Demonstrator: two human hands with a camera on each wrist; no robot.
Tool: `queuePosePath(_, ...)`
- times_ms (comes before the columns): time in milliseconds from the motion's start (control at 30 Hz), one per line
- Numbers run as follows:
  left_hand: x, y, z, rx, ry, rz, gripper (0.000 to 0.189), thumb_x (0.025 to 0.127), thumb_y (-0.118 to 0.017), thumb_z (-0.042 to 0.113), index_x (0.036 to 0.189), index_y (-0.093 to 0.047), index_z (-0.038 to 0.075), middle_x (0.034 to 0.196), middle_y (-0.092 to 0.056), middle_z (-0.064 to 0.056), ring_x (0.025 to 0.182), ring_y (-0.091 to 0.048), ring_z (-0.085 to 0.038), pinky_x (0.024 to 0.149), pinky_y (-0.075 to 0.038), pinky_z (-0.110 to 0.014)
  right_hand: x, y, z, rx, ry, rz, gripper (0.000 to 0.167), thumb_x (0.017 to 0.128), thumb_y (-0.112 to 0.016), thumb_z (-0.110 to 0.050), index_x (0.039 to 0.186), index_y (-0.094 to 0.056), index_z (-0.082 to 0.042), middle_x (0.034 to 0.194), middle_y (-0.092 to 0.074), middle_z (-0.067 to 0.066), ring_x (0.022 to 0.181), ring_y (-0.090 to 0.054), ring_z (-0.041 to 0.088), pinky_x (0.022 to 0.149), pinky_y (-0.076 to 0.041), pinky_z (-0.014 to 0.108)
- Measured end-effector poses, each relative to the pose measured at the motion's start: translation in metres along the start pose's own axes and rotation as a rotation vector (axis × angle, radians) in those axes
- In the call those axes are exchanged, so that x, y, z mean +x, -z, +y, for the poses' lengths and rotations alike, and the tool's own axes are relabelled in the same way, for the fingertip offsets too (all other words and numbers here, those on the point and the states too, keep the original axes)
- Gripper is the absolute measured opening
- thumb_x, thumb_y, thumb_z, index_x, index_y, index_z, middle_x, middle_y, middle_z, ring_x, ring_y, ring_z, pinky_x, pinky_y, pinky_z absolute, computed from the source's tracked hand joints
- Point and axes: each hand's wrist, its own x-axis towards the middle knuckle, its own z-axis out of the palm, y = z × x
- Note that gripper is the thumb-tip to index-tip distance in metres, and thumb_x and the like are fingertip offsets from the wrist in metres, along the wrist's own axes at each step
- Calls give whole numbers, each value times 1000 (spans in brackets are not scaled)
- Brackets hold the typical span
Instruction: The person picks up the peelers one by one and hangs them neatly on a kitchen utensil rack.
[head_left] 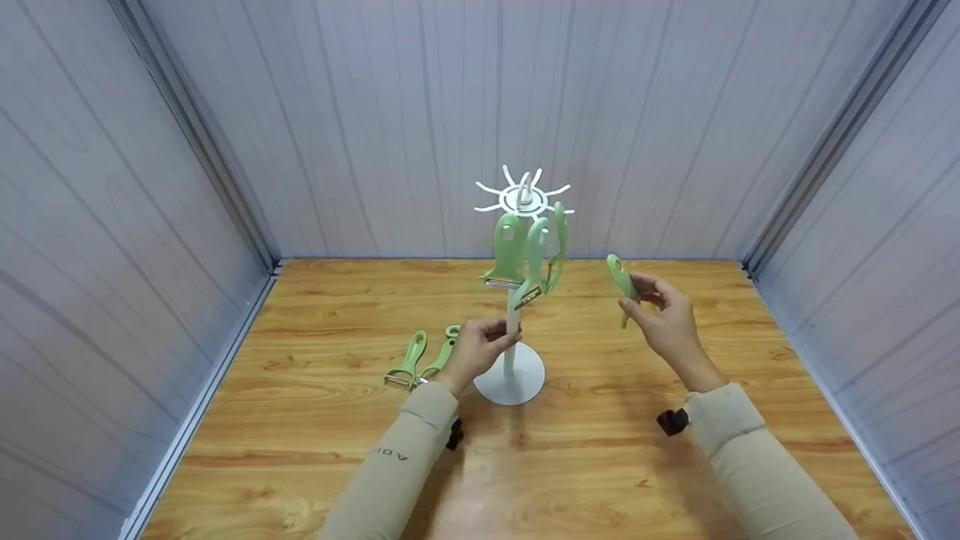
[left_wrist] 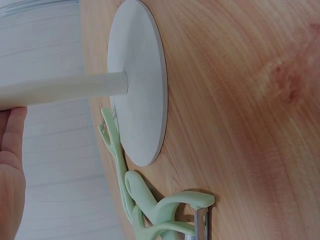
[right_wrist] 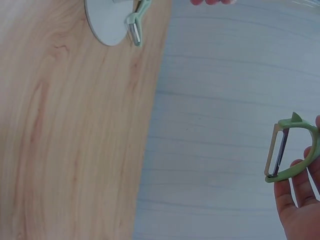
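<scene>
In the head view my left hand (head_left: 472, 352) grips the pole of a white stand (head_left: 512, 319), low down above its round base (head_left: 525, 382). Spread hooks (head_left: 491, 190) ring the top, and three green peelers hang at the near and right side: one wide-faced peeler (head_left: 508, 247), a paler peeler (head_left: 535, 255) and one seen edge-on (head_left: 561, 232). To the right of the stand, my right hand (head_left: 667, 319) pinches another green peeler (head_left: 621, 276) in the air, handle loop up. Its blade (right_wrist: 281, 150) shows in the right wrist view.
Two more green peelers, a left one (head_left: 411, 360) and a right one (head_left: 441, 358), lie on the wooden table (head_left: 315, 450) left of the base. Pale panel walls (head_left: 390, 112) enclose the table at the back and both sides.
</scene>
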Motion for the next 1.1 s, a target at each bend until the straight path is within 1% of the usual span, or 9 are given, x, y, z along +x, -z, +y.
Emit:
queuePosePath(33,0,0,0,2,2,2,20,102,-75,7,120,-80,-1,116,-80,-24,112,-78,-34,99,-64,-40,1,0,-2,-1,-1,0,42,101,-76,-2,141,-66,3,134,-69,21,109,-62,-1,105,-50,21)
queuePosePath(167,0,-1,1,-4,6,2,19,103,-75,8,120,-80,0,117,-80,-22,113,-78,-34,100,-64,-40,6,2,-11,3,8,12,41,100,-77,-1,140,-66,4,135,-70,22,108,-62,-1,105,-50,21)
queuePosePath(233,0,-1,1,-1,5,0,20,103,-75,8,120,-79,0,117,-80,-22,113,-78,-34,100,-64,-39,8,2,-15,-1,28,15,41,100,-77,-1,139,-67,4,133,-70,22,109,-62,0,104,-50,18)
queuePosePath(367,0,0,1,13,0,-1,20,103,-74,7,121,-80,0,117,-80,-21,114,-78,-34,100,-63,-38,11,4,-22,-4,61,14,40,100,-77,-2,139,-67,4,132,-69,20,110,-62,0,105,-50,18)
queuePosePath(567,-1,0,2,18,2,8,18,102,-74,5,119,-80,-1,116,-81,-21,114,-78,-32,99,-64,-35,15,6,-35,2,96,19,39,100,-75,2,138,-67,5,131,-70,20,111,-62,1,104,-49,14)
queuePosePath(700,-1,0,1,14,-10,9,18,102,-75,4,117,-80,-2,115,-80,-24,112,-78,-33,98,-64,-35,18,5,-46,-1,120,16,38,100,-76,1,137,-68,4,131,-71,19,112,-63,1,105,-49,16)
queuePosePath(900,-1,1,0,14,-19,8,17,102,-75,4,117,-80,-1,114,-81,-22,112,-78,-32,98,-64,-36,24,2,-58,4,183,26,39,97,-76,6,135,-69,5,130,-72,20,112,-64,1,106,-50,17)
queuePosePath(1100,0,0,1,12,-15,3,19,102,-75,6,119,-80,-1,115,-81,-22,114,-77,-31,100,-64,-37,30,-2,-70,9,236,31,39,96,-77,6,134,-69,7,130,-72,21,112,-65,0,104,-51,17)
